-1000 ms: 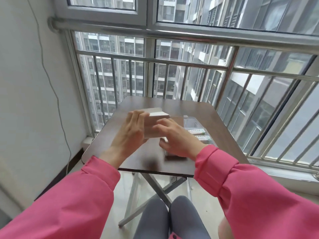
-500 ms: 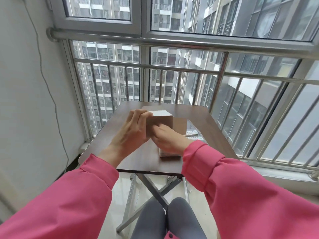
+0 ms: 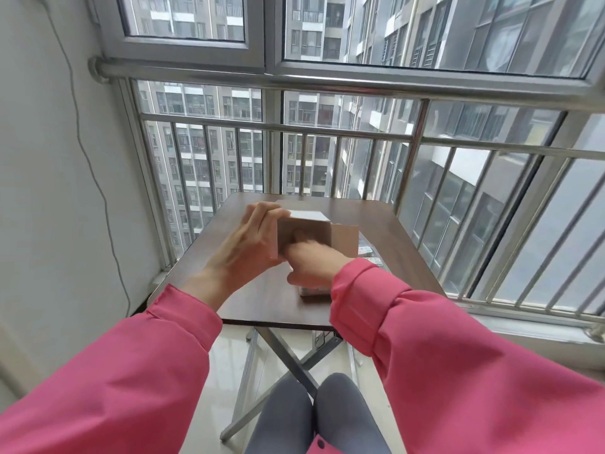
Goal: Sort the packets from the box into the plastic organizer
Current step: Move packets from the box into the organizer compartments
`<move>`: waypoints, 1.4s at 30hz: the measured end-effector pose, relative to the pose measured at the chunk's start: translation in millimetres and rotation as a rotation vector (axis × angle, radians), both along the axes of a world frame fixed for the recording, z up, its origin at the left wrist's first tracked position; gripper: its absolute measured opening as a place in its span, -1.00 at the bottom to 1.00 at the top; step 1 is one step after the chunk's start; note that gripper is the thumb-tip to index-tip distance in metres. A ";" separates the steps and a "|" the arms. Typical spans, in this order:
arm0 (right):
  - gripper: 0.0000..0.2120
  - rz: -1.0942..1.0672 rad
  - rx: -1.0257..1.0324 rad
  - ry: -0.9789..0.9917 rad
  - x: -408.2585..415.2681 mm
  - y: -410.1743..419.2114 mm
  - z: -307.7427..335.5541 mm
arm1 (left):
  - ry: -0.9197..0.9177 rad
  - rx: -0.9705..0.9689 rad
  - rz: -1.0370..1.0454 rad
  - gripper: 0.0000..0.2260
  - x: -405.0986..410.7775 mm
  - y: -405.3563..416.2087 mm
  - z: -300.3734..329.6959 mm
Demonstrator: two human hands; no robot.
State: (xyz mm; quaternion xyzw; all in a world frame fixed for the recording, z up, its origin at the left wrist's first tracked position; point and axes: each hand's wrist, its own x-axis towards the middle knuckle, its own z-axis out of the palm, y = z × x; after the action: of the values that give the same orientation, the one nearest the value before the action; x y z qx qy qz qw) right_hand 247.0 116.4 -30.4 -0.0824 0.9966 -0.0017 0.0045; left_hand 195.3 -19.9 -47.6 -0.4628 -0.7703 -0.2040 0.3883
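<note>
Fingers (image 3: 262, 221) of the left hand (image 3: 248, 247) lie straight and close together, flat against the left wall of the box (image 3: 314, 235); the thumb is hidden behind the palm, so we cannot confirm whether it clasps the cardboard. We note the right hand (image 3: 309, 265) reaching into the open near side of the box, with one or two fingertips visible inside against the brown inner wall. The remaining fingers are curled under the hand, near the table (image 3: 262, 299). Whether they pinch a packet we cannot tell; the hand's own back covers them.

We place the box at the middle of the table, apparently lifted or tipped toward the person, white top panel facing up and a brown flap standing out to the right. Its base is hidden by both hands, so contact with the table is not established.

Directly under the right wrist, near the front edge of the table, sits a small dark block (image 3: 314, 291); it is mostly covered by the cuff (image 3: 363, 290) and too blurred to identify.

We see only a sliver of the organizer (image 3: 368, 253), to the right of the box toward the right edge of the table. Pale printed packets (image 3: 371, 260) show through it, though their count and compartments cannot be made out. The box flap and right sleeve cut off the rest.
</note>
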 end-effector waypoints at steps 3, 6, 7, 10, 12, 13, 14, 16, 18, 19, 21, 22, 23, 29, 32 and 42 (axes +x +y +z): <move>-0.67 0.041 0.008 0.043 11.5 -1.4 4.3 | -0.006 -0.044 0.026 -0.27 2.5 -2.3 0.9; -0.63 0.064 -0.022 0.054 11.0 -1.9 3.7 | -0.002 -0.025 0.021 -0.28 4.3 0.2 0.4; -0.62 0.059 -0.037 0.048 11.6 -2.4 4.9 | 0.016 -0.009 0.018 -0.29 5.0 0.7 2.0; -0.59 0.031 -0.093 0.031 8.4 -2.0 3.2 | 0.032 -0.005 0.014 -0.30 9.0 2.3 6.0; -0.54 0.012 -0.130 0.036 7.8 -2.0 1.5 | 0.077 -0.014 0.012 -0.36 11.8 2.1 8.5; -0.51 0.001 -0.132 0.042 8.4 -2.1 1.8 | 0.084 -0.016 0.006 -0.37 13.1 1.8 9.6; -0.47 -0.001 -0.133 0.054 8.0 -1.5 0.5 | 0.088 -0.012 -0.002 -0.37 13.7 1.9 9.6; -0.40 -0.002 -0.124 0.068 6.0 -0.2 -2.3 | 0.089 -0.024 0.006 -0.36 14.0 2.3 8.3; -0.39 -0.024 -0.113 0.054 0.7 1.1 -8.0 | 0.076 -0.017 0.026 -0.37 15.9 4.4 7.3; -0.42 -0.038 -0.112 0.038 -1.3 1.3 -9.9 | 0.057 -0.010 0.036 -0.37 17.2 5.6 6.9; -0.51 -0.051 -0.108 -0.002 -4.8 1.7 -12.3 | 0.064 -0.025 0.024 -0.37 17.6 6.8 5.5; -0.57 -0.046 -0.097 -0.015 -6.2 1.4 -12.6 | 0.080 -0.033 0.011 -0.36 17.0 6.6 4.0; -0.62 -0.042 -0.081 -0.019 -6.9 1.1 -11.8 | 0.088 -0.034 0.005 -0.35 17.0 6.7 3.9; -0.69 0.022 -0.101 0.030 -6.9 0.5 -10.5 | 0.086 -0.020 0.005 -0.34 11.9 2.0 2.0; -0.75 0.037 -0.135 0.014 -1.3 -0.4 -7.9 | 0.018 0.006 -0.016 -0.29 8.8 -3.0 -2.9; -0.80 0.111 -0.182 0.182 7.4 5.3 -19.8 | -0.058 0.026 0.051 -0.27 0.3 -4.7 -14.0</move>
State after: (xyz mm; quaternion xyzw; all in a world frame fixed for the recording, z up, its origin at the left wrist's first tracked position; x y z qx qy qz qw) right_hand 254.4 121.7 -50.1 -0.1373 0.9825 -0.0844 -0.0933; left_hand 195.6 -24.6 -61.6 -0.4318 -0.7900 -0.2175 0.3769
